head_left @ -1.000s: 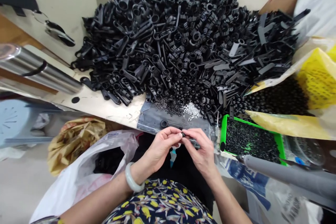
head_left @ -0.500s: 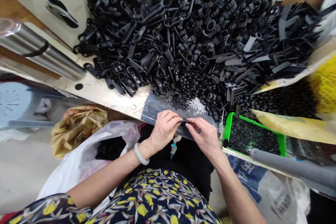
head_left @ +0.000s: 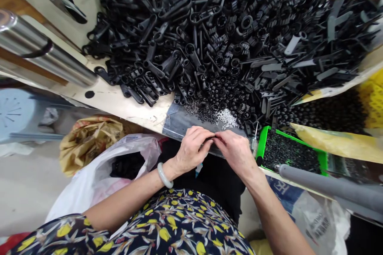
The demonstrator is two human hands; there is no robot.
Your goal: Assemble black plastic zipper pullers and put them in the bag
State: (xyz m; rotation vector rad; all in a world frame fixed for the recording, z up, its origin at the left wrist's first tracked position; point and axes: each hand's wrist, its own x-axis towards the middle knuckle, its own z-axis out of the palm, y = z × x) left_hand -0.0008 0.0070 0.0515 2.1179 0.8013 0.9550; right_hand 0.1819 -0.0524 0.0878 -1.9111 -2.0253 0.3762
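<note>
My left hand (head_left: 194, 145) and my right hand (head_left: 235, 147) meet fingertip to fingertip over the front edge of the bench. Between the left fingers sits a small black plastic part (head_left: 209, 138), mostly covered, so its exact kind does not show. The right thumb and forefinger pinch at its right end; whether they hold a separate piece is hidden. Just beyond the hands lies a grey mat (head_left: 179, 121) bearing a little heap of short silver pins (head_left: 226, 119) and tiny dark springs or bits (head_left: 194, 109).
A large pile of black plastic levers and rings (head_left: 167, 28) covers the bench. To the right are a green tray (head_left: 322, 161) of small black pieces and a grey bar (head_left: 323, 183). A steel cylinder (head_left: 60, 59) stands left. Below are a white bag (head_left: 86, 183) and a brown bag (head_left: 89, 139).
My hands have come closer together, fingertips now touching around the black part, which is more covered than before. The whole view has shifted slightly.
</note>
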